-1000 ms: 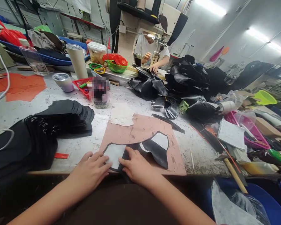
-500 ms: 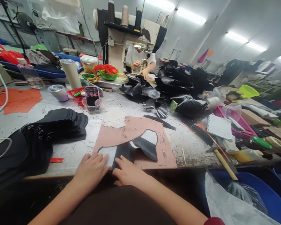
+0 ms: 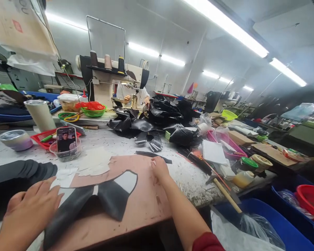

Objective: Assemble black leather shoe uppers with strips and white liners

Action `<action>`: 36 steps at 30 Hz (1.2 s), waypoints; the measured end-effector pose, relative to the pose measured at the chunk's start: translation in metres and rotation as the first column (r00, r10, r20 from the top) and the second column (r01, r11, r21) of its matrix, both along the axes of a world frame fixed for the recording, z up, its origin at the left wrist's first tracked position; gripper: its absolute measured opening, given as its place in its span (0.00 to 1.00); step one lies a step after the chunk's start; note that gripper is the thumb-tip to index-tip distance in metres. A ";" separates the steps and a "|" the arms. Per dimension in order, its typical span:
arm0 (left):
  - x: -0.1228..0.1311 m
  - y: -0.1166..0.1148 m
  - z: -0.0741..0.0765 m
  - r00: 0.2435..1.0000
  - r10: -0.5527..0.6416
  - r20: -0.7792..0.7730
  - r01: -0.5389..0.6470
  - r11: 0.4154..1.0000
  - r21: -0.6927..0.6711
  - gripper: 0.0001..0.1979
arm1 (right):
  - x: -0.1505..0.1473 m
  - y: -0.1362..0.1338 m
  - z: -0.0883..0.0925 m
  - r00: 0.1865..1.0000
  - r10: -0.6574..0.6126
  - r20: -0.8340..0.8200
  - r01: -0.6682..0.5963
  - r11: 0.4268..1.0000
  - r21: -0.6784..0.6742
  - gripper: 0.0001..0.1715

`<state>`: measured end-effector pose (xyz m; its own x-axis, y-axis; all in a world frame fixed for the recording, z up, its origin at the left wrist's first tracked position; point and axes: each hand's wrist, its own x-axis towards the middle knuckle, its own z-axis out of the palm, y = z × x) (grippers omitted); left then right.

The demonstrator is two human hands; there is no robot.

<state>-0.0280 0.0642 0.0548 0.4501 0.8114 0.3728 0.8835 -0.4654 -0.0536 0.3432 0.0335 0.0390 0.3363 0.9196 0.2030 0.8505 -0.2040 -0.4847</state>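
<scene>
A black leather piece [image 3: 111, 198] with pale patches lies on a pinkish board [image 3: 143, 195]. My left hand [image 3: 32, 205] rests flat on the left end of the leather piece, fingers stretched out and partly covering it. At the board's far right corner my right hand [image 3: 161, 169] is closed, its fingertips together beside thin black strips [image 3: 166, 159]. Whether a strip is between those fingers is hidden. Cream-coloured cut pieces [image 3: 95, 161] lie at the board's far left edge.
Stacked black pieces [image 3: 23, 170] lie at left. Behind are a phone [image 3: 66, 141] in a clear tub, a lidded cup [image 3: 15, 140] and a tumbler [image 3: 40, 115]. A black leather heap [image 3: 167, 111] fronts a co-worker's sewing machine [image 3: 102, 87]. A hammer [image 3: 226, 195] overhangs the right edge.
My right hand has left the leather piece and reached forward and right to the black strips. My left hand stays on the piece. The camera view has tilted up and shifted right.
</scene>
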 end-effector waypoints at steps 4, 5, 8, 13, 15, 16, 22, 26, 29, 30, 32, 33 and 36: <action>0.067 0.007 0.039 0.984 -0.016 -0.175 0.037 0.993 0.116 0.18 | 0.017 0.052 -0.005 0.999 -0.005 0.046 0.008 0.998 -0.059 0.11; 0.085 0.006 0.043 0.983 -0.069 -0.173 0.083 0.994 0.077 0.16 | 0.019 0.061 -0.005 0.999 -0.001 0.047 0.005 0.997 -0.075 0.10; 0.133 0.003 0.042 0.976 -0.216 -0.038 0.214 0.975 -0.055 0.13 | 0.024 0.075 -0.002 0.999 0.033 0.024 -0.030 0.994 -0.108 0.08; 0.180 0.007 0.025 0.886 -0.175 0.430 0.387 0.789 -0.477 0.10 | 0.033 0.064 0.012 0.990 0.133 -0.053 -0.135 0.990 -0.049 0.07; 0.193 0.011 0.019 0.807 0.060 0.588 0.421 0.639 -0.644 0.11 | 0.031 0.052 0.020 0.978 0.193 -0.085 -0.193 0.981 0.005 0.08; 0.198 0.012 0.016 0.762 0.174 0.624 0.433 0.580 -0.690 0.11 | 0.028 0.044 0.024 0.969 0.226 -0.096 -0.224 0.974 0.032 0.09; 0.213 -0.012 0.014 0.514 0.435 0.739 0.551 0.493 -0.673 0.17 | 0.004 -0.006 0.037 0.794 0.518 -0.319 -0.406 0.841 0.357 0.08; 0.210 -0.037 0.026 0.241 0.531 0.812 0.693 0.492 -0.527 0.23 | -0.010 -0.030 0.038 0.679 0.607 -0.413 -0.423 0.783 0.456 0.10; 0.205 -0.047 0.035 0.110 0.577 0.810 0.714 0.521 -0.468 0.24 | -0.018 -0.042 0.039 0.715 0.627 -0.310 -0.422 0.741 0.523 0.13; 0.204 -0.049 0.036 0.099 0.576 0.812 0.714 0.527 -0.461 0.24 | -0.020 -0.045 0.039 0.743 0.610 -0.274 -0.410 0.739 0.534 0.12; 0.203 -0.050 0.037 0.093 0.560 0.824 0.723 0.531 -0.442 0.24 | -0.024 -0.051 0.039 0.791 0.570 -0.223 -0.390 0.750 0.534 0.09; 0.203 -0.051 0.035 0.094 0.549 0.831 0.732 0.527 -0.431 0.24 | -0.025 -0.053 0.040 0.800 0.561 -0.214 -0.388 0.756 0.528 0.08; 0.202 -0.051 0.030 0.097 0.526 0.845 0.757 0.512 -0.406 0.24 | -0.030 -0.059 0.043 0.752 0.594 -0.286 -0.404 0.758 0.512 0.08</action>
<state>0.1735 0.0133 0.0845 0.4172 0.9054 -0.0789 -0.2316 0.1899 0.9541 0.3130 -0.0253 0.0818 -0.0129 0.8422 0.5389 0.4690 0.4811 -0.7406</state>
